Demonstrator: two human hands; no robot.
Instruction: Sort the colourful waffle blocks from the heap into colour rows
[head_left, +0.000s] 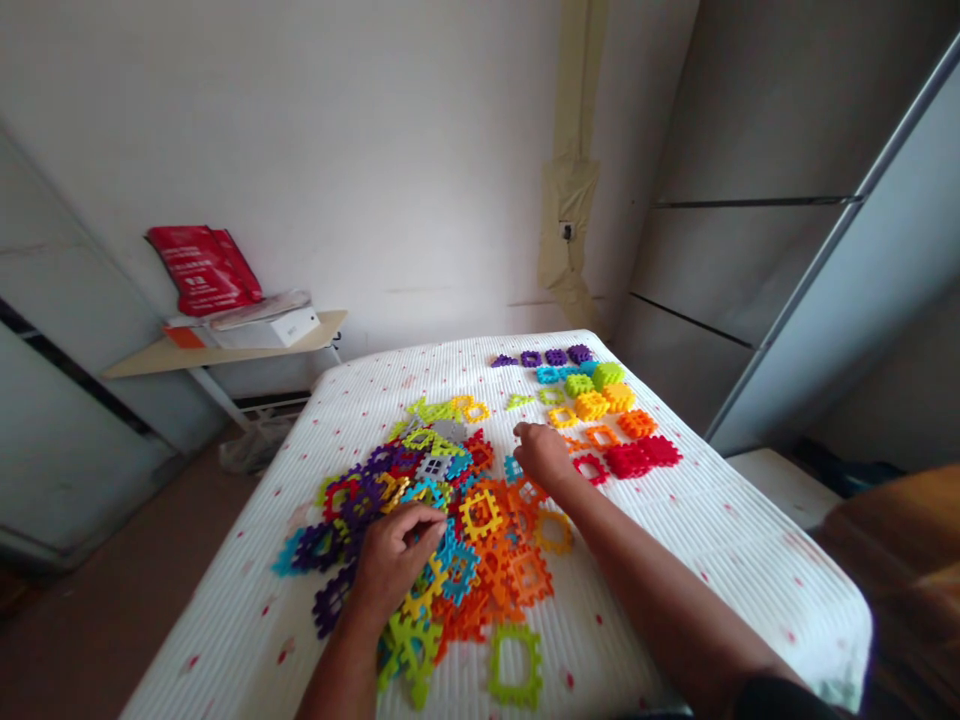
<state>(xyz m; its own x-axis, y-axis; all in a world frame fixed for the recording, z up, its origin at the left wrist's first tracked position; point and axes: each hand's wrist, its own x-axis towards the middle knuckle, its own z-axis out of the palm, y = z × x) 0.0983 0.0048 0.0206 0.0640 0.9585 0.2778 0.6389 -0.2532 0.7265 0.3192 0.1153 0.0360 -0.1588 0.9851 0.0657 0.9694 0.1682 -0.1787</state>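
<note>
A mixed pile of plastic interlocking building pieces [480,512], notched squares and triangles in several colours, lies mid-table. My left hand [401,548] is over its near left part, fingers curled in and thumb close to them; whatever is between the fingertips, if anything, is hidden. Past the pile's right side, my right hand [541,455] is closed with its fingertips pointing left, and I cannot make out anything in it. Right of that hand are a red square frame [591,469] and a stack of red pieces [628,460]. A yellow square frame [553,532] lies below the right wrist.
Colour-sorted rows run along the table's right side: orange stack [637,424], yellow stack [592,405], green stack [608,375], blue frame [548,375] and purple stack [580,354]. A green square frame [515,666] lies near the front. A side table [150,362] carries a red bag [202,270].
</note>
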